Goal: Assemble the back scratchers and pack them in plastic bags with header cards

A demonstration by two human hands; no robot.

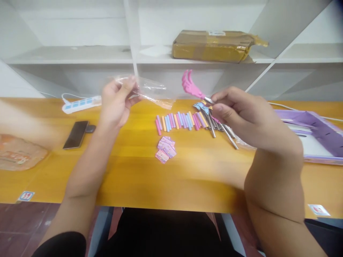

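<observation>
Pink hand-shaped tool (pixel 191 85) raised above the tabletop (pixel 187 185), its metal stem held in the closed right grip (pixel 241 116). Clear plastic bag (pixel 154 90) pinched in the left grip (pixel 116 100). Below, between both, coloured sticks (pixel 178 120) and pink cards (pixel 166 150). Similar tools (pixel 205 110) partly hidden behind the right grip; beyond, the purple tray (pixel 327 137).

Likely a workroom: long yellow table (pixel 128 178); white shelving (pixel 88 55).
</observation>
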